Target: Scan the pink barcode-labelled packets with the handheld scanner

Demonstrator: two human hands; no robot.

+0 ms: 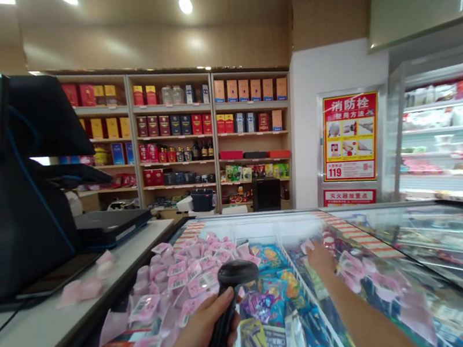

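My left hand point(212, 326) is wrapped round the dark handle of a barcode scanner point(237, 272), its head tilted up over the freezer. Close beside it lies a large heap of pink price tag holders point(194, 270) with barcode labels. Farther off, my right hand point(322, 259) reaches into the right side of the freezer, its fingers closed at a small pink price tag point(306, 246). More pink tags point(373, 277) stand in a row to the right of that forearm. Under the scanner are packaged ice creams point(272, 293) in blue and purple wrappers.
A white wire divider point(304, 285) splits the chest freezer. On the left, a counter point(34, 342) bears a black checkout machine point(1, 192) and a few loose pink tags point(85, 287). Shelves of boxed goods point(171, 125) stand behind; a lit fridge point(453, 132) is at right.
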